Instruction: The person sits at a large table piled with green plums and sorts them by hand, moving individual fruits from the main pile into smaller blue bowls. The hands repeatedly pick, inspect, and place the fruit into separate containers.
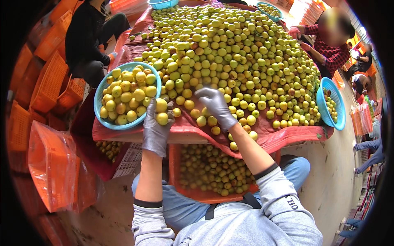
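Note:
In its grey glove, my left hand grips two round yellow-green fruits, which look like jujubes. It is beside the right rim of a blue plastic basket heaped with the same kind of fruit. My right hand, gloved too, reaches over the near edge of a large fruit pile. Its fingers are bent and blurred, so whether they hold a fruit is unclear. Loose fruits lie around and below that hand on a red cloth covering the table.
Under the table edge, between my knees, an orange crate holds many fruits. Another blue basket leans at the table's right corner. Orange crates are stacked at left. People sit at the left and right sides.

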Action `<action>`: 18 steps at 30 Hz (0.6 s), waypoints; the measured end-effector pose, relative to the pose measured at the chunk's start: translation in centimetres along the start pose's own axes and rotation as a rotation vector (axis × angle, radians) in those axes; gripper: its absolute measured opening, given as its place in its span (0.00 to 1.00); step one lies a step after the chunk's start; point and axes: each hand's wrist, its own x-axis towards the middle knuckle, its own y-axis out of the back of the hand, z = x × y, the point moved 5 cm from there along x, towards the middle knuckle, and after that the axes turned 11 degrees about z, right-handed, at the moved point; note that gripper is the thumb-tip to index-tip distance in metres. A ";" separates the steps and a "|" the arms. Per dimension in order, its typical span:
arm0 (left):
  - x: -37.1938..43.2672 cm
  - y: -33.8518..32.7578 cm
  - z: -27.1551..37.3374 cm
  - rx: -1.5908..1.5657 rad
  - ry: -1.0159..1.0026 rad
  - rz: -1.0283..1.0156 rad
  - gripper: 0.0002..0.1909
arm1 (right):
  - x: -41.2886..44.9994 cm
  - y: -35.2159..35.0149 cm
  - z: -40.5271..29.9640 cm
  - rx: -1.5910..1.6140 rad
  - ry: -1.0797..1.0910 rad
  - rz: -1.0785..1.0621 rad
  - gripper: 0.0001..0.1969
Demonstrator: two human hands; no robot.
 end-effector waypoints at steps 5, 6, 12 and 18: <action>0.5 0.9 -0.2 0.077 0.037 0.041 0.29 | 2.5 -5.8 -0.1 -0.540 0.231 -0.183 0.16; 0.2 1.2 -0.1 0.093 0.049 0.049 0.29 | 2.6 -6.1 0.2 -0.510 0.221 -0.209 0.16; -1.2 1.5 0.6 0.177 -0.031 0.102 0.23 | 1.0 -3.1 1.1 0.230 -0.242 -0.347 0.15; -0.8 1.3 -0.9 0.044 0.057 0.045 0.21 | -2.0 -1.4 -0.3 0.687 -0.343 -0.313 0.18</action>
